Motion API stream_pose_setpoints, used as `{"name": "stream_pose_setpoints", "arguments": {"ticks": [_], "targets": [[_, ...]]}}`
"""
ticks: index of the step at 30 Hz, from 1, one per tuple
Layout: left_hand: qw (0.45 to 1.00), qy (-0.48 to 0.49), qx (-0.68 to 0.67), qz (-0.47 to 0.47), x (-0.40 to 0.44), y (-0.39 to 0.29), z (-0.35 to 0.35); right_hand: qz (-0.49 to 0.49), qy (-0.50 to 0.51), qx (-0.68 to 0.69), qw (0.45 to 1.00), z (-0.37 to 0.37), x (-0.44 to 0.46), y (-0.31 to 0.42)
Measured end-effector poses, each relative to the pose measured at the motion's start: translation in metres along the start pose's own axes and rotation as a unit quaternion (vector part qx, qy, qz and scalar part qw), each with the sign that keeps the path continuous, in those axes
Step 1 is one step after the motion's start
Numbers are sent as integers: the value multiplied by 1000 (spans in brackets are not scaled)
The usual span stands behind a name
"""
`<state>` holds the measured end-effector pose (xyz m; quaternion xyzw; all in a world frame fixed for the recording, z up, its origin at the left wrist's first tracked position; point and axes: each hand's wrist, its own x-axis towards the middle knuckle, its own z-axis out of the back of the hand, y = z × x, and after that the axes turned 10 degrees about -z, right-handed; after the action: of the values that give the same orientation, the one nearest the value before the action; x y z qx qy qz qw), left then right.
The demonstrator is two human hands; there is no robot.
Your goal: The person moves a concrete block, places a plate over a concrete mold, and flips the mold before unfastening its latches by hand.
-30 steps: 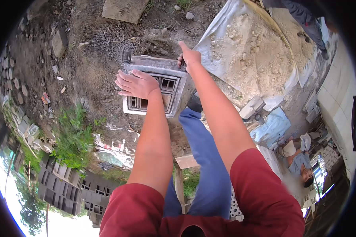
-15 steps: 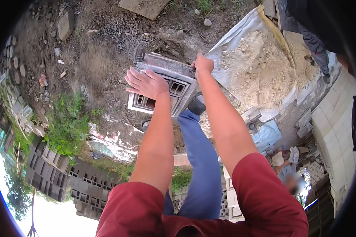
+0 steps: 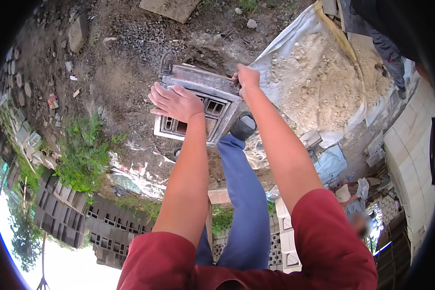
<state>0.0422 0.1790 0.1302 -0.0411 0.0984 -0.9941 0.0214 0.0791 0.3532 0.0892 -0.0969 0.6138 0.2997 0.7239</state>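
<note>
A grey, worn block mold (image 3: 198, 77) with a grid of square openings rests on the ground in front of me. My left hand (image 3: 177, 103) lies over its left part, palm down with the fingers stretched out. It hides some of the openings. At the mold's upper right corner, my right hand (image 3: 248, 77) is closed round a dark part of it; the fingers hide most of that part. A bent metal handle (image 3: 166, 64) sticks up at the mold's upper left end. My shoe (image 3: 244, 126) stands close to the mold's lower right corner.
A heap of pale sand (image 3: 319, 82) lies on a white sheet (image 3: 280, 46) to the right. Stacked grey blocks (image 3: 116, 224) stand lower left, beside green weeds (image 3: 84, 154). One person's leg (image 3: 389, 58) shows upper right; another person (image 3: 356, 210) is lower right.
The view has shifted slightly, and the mold appears a little further left. Both hands keep about the same places on it.
</note>
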Motion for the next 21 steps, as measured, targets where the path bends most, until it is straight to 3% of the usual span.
{"name": "stream_pose_setpoints", "arguments": {"ticks": [3, 4, 5, 6, 7, 9, 11, 12, 13, 14, 15, 17, 21], "targets": [[1000, -13, 3, -4, -7, -1, -6, 2, 27, 1, 1000, 18, 17, 0], [1000, -2, 5, -8, -10, 0, -4, -37, 204, 38, 978, 39, 39, -9], [1000, -10, 12, -9, 0, 3, -5, -69, 392, 69, 915, 27, 44, -1], [1000, -4, 11, -3, 1, 3, -3, -37, 313, 56, 947, 24, 42, -7], [1000, 1, 10, -9, 6, 2, -8, -37, 309, 62, 948, 20, 47, -9], [1000, 6, 3, -4, 0, 3, 0, 1, 200, 120, 972, 22, 13, -18], [1000, 1, -4, -1, 1, -1, -2, -8, 154, 55, 986, 29, 2, -4], [1000, -1, -2, -1, 2, -2, -1, 90, 115, -98, 984, 31, 10, -2], [1000, 0, 5, -1, 0, 0, 1, 179, 72, -249, 949, 33, 17, -4], [1000, 1, 11, 1, -1, 1, 0, 194, 23, -368, 909, 37, 18, 5], [1000, -2, 9, 5, -1, 1, 0, 198, 24, -371, 907, 36, 3, 16], [1000, 7, 15, 9, 0, 1, 0, 233, -44, -508, 828, 40, -22, 31], [1000, 4, 11, 3, 0, 0, 1, 227, -17, -538, 811, 42, -21, 34]]}}
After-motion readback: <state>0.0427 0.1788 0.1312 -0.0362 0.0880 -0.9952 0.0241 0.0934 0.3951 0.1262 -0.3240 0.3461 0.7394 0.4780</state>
